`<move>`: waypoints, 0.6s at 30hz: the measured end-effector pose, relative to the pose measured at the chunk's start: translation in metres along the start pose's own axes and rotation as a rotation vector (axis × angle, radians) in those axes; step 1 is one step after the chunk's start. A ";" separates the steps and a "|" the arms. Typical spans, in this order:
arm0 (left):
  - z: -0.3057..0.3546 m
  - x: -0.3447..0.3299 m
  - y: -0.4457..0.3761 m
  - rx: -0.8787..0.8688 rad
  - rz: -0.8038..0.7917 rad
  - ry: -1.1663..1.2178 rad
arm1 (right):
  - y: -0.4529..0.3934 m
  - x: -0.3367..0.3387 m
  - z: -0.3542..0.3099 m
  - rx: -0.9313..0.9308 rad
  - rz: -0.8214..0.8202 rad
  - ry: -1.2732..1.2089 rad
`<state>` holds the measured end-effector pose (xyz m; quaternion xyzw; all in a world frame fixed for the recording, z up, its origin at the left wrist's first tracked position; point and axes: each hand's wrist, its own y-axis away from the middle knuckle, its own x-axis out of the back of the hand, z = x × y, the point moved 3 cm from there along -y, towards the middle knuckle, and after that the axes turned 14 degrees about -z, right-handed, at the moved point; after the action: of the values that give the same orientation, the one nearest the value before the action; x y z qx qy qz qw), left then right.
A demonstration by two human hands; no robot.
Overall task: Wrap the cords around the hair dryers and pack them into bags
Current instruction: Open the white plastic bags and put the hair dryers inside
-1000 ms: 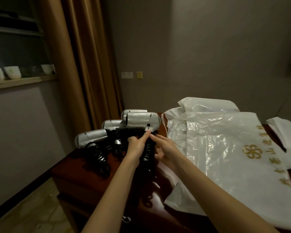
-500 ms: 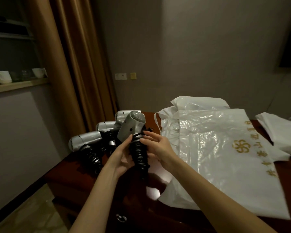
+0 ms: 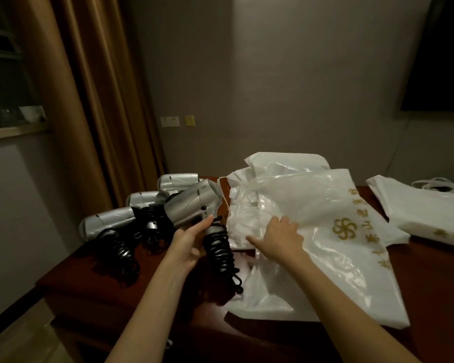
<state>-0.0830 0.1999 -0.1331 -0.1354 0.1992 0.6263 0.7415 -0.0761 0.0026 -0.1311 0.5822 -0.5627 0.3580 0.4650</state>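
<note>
My left hand (image 3: 190, 244) grips a silver hair dryer (image 3: 194, 203) by its handle, which has a black coiled cord (image 3: 219, 255) wrapped round it; the dryer is lifted and tilted, nozzle toward the upper right. My right hand (image 3: 278, 239) lies spread on a white plastic bag (image 3: 312, 213) with gold print, fingers straight, touching its left part. Three more silver hair dryers (image 3: 108, 222) with black cords lie in a row on the dark wooden table (image 3: 95, 289), behind and left of the held one.
A second stack of white bags (image 3: 427, 208) lies at the table's right end. Brown curtains (image 3: 84, 100) hang at the left behind the dryers. A grey wall with outlet plates (image 3: 176, 121) stands behind the table, whose left edge drops to the floor.
My right hand has let go of the dryer's cord and moved right onto the plastic bag. My left hand alone now holds the dryer, tilted further toward the bag.
</note>
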 end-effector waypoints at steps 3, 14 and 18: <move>-0.008 -0.010 0.003 0.059 -0.005 0.044 | -0.004 -0.017 0.005 -0.008 -0.042 0.038; -0.016 -0.038 0.021 0.054 -0.073 0.108 | 0.034 0.007 0.094 0.139 -0.048 -0.131; -0.021 -0.050 0.031 0.027 -0.058 0.099 | 0.041 -0.003 0.094 0.064 -0.077 0.121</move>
<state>-0.1230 0.1529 -0.1268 -0.1619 0.2400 0.5945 0.7502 -0.1267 -0.0828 -0.1574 0.5953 -0.4991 0.3923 0.4925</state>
